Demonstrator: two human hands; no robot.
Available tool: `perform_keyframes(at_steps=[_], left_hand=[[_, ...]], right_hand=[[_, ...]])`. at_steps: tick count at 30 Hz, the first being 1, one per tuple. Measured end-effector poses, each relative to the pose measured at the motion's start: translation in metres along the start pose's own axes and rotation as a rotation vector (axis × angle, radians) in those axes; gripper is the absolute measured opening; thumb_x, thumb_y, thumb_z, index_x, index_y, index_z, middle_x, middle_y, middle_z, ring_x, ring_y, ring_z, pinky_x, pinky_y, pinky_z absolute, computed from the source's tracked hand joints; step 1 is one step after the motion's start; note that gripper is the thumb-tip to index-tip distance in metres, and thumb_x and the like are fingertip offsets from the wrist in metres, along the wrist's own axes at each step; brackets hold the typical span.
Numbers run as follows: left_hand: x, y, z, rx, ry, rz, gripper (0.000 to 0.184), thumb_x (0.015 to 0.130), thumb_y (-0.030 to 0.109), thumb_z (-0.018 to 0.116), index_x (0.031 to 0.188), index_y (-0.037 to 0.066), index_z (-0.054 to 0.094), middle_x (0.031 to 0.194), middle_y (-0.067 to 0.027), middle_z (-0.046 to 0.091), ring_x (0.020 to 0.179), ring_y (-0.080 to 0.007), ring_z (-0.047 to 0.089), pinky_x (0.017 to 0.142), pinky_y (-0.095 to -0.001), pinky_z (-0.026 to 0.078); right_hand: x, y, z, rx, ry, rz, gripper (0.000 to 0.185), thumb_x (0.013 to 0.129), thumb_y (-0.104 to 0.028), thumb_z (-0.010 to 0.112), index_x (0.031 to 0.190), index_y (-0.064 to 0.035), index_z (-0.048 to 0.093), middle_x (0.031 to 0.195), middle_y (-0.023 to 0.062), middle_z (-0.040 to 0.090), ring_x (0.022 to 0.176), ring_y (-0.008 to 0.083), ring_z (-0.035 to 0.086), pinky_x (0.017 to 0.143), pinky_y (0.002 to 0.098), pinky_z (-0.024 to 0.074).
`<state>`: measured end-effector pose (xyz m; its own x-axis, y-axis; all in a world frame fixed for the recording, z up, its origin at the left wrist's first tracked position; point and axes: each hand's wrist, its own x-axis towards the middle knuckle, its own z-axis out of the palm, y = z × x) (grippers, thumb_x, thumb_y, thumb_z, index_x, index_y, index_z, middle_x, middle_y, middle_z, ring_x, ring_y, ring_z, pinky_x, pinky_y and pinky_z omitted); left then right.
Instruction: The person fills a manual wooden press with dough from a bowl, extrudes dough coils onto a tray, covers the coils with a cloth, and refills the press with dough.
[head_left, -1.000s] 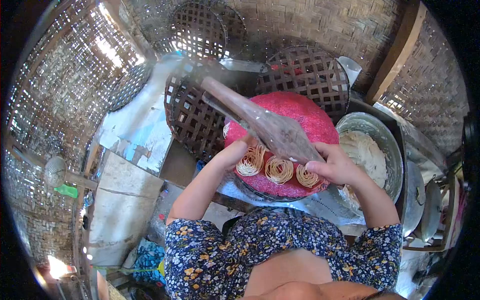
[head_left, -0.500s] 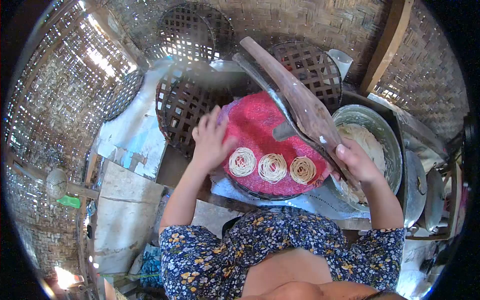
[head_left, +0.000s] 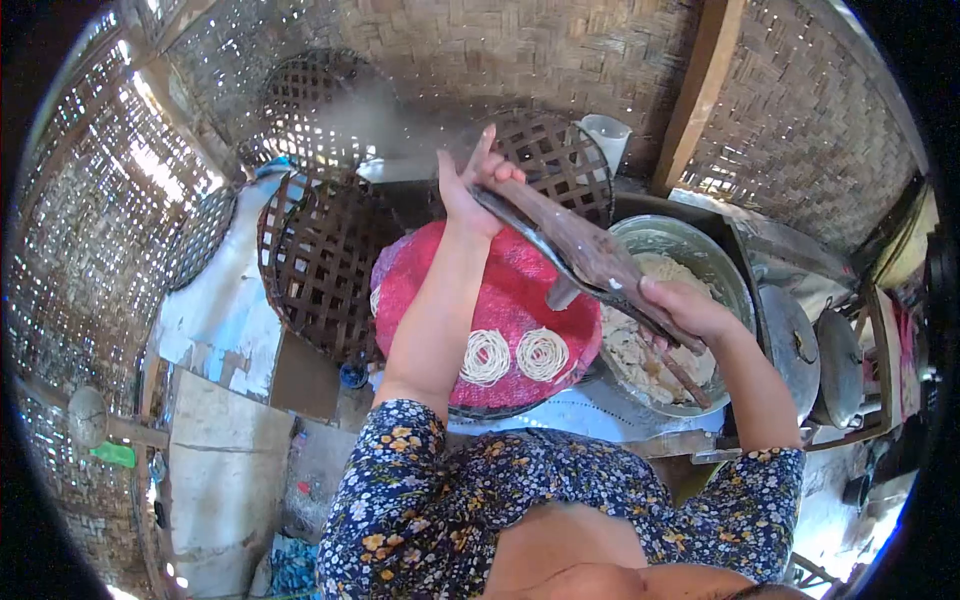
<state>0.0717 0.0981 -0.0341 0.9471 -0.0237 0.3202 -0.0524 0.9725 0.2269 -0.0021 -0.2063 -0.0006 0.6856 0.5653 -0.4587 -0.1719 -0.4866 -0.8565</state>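
A hinged wooden noodle press (head_left: pixel 590 250) with a dark lower lever and a short grey cylinder slants across the middle. My right hand (head_left: pixel 690 310) grips its lower right end over the dough basin. At the upper left end, my left hand (head_left: pixel 478 190) has some fingers curled over the handle, while thumb and index finger point away. Below lies a round tray covered with red cloth (head_left: pixel 430 280). On the cloth, two coiled noodle nests (head_left: pixel 486 357) show near the front edge. My left forearm covers part of the tray, and a sliver of another nest shows at its left.
A large metal basin (head_left: pixel 740 270) holds pale dough (head_left: pixel 630 360) and a stick. Woven baskets (head_left: pixel 320 260) stand at the left and behind the tray. A white plastic cup (head_left: pixel 606 140) is at the back, and lidded pots (head_left: pixel 790 330) at the right.
My left hand has moved from the tray's left rim to the upper end of the press. The nests have shifted round to the left on the tray. The press has swung lower.
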Motion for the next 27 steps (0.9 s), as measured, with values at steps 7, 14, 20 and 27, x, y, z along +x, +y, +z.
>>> perform_keyframes(at_steps=[7, 14, 20, 27], left_hand=[[-0.006, 0.003, -0.022, 0.074, 0.098, 0.055, 0.072, 0.085, 0.066, 0.024, 0.123, 0.010, 0.047, 0.052, 0.0059, 0.037, 0.051, -0.0118, 0.042, 0.064, -0.0315, 0.040], [-0.017, -0.011, -0.002, -0.019, 0.060, 0.050, 0.064, 0.086, 0.062, 0.030, 0.111, 0.009, 0.056, 0.048, 0.0067, 0.034, 0.047, -0.0104, 0.037, 0.061, -0.0306, 0.042], [-0.006, 0.022, 0.047, 0.092, -0.010, 0.147, 0.068, 0.086, 0.064, 0.026, 0.109, 0.008, 0.057, 0.048, 0.0073, 0.035, 0.046, -0.0080, 0.036, 0.055, -0.0261, 0.036], [-0.036, 0.014, 0.055, 0.095, -0.070, 0.101, 0.061, 0.087, 0.059, 0.028, 0.100, 0.008, 0.059, 0.045, 0.0075, 0.032, 0.043, -0.0081, 0.034, 0.055, -0.0263, 0.036]], right_hand=[[0.019, 0.013, 0.014, -0.063, 0.035, -0.082, 0.048, 0.089, -0.047, 0.043, 0.074, -0.0028, 0.053, 0.056, 0.0052, 0.051, 0.042, 0.0125, 0.049, 0.037, 0.0265, 0.0402], [-0.019, -0.013, 0.000, -0.393, 0.215, -0.081, 0.049, 0.085, -0.049, 0.049, 0.077, -0.0023, 0.063, 0.057, 0.0062, 0.055, 0.047, 0.0157, 0.056, 0.044, 0.0291, 0.0431], [-0.009, -0.029, 0.009, -0.397, 0.272, -0.196, 0.051, 0.082, -0.050, 0.052, 0.078, -0.0004, 0.063, 0.057, 0.0067, 0.055, 0.046, 0.0150, 0.054, 0.046, 0.0295, 0.0440], [-0.043, -0.033, 0.016, -0.357, 0.232, -0.194, 0.046, 0.081, -0.045, 0.056, 0.095, -0.0016, 0.064, 0.065, 0.0097, 0.059, 0.057, 0.0161, 0.057, 0.057, 0.0310, 0.0460]])
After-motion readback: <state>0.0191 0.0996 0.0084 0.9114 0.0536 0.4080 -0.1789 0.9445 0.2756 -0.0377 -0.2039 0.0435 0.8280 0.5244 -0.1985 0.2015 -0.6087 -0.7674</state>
